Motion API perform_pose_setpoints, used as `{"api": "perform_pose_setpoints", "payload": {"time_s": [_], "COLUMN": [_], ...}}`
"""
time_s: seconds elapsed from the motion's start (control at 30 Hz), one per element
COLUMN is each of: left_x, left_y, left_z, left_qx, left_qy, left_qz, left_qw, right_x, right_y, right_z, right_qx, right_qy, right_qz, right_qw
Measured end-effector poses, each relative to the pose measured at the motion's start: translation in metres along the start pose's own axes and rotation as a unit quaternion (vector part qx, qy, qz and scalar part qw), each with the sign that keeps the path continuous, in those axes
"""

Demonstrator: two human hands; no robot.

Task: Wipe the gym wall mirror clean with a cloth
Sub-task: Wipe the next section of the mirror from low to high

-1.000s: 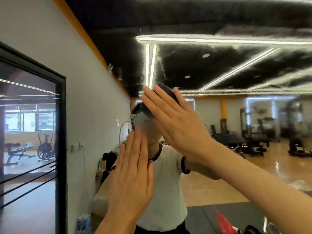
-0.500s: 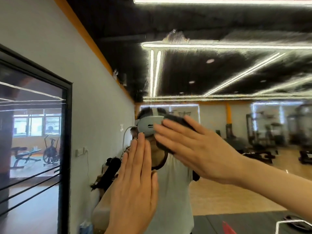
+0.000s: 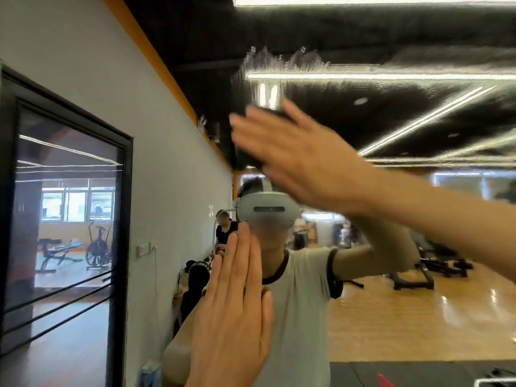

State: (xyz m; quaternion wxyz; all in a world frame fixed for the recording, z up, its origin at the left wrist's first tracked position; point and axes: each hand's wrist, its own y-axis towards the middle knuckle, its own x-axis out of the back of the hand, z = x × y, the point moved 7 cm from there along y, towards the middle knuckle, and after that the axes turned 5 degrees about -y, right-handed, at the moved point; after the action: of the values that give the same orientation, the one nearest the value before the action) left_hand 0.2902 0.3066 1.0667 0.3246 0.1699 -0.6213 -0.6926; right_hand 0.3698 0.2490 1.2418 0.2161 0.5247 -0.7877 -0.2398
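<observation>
Mirror (image 3: 391,317): one, wall-mounted, filling the view ahead. Cloth (image 3: 275,114): one, dark, mostly hidden, pressed against the upper glass beneath the right hand (image 3: 296,157), fingers straight, motion-blurred. Left hand (image 3: 234,311): flat, fingers together and pointing up, palm toward the glass lower down. Hands counted: two.

arms: bare, no sleeves in view | hands (image 3: 296,152): no gloves, no rings
</observation>
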Motion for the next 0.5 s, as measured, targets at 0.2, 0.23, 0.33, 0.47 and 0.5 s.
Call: {"api": "perform_pose_setpoints", "payload": {"time_s": [0.2,0.23,0.33,0.47,0.5], "left_x": [0.0,0.0,-0.001,-0.003,-0.003], "left_y": [-0.001,-0.001,0.0,0.001,0.001], "left_z": [0.0,0.001,0.001,0.002,0.002], "left_qx": [0.005,0.002,-0.005,-0.014,-0.015], "left_qy": [0.01,0.01,0.016,0.029,0.03], "left_qz": [-0.007,-0.01,-0.015,-0.022,-0.025], "left_qw": [1.0,1.0,1.0,0.999,0.999], "right_x": [-0.007,-0.006,0.001,0.006,0.012], "right_y": [-0.083,-0.065,0.008,0.033,0.022], "right_z": [0.054,0.046,0.003,-0.076,-0.092], "right_qx": [0.097,0.093,0.01,-0.169,-0.207], "right_qy": [0.001,0.02,0.033,-0.002,-0.005], "right_qz": [0.054,0.05,0.007,-0.04,-0.063], "right_qw": [0.994,0.994,0.999,0.985,0.976]}}
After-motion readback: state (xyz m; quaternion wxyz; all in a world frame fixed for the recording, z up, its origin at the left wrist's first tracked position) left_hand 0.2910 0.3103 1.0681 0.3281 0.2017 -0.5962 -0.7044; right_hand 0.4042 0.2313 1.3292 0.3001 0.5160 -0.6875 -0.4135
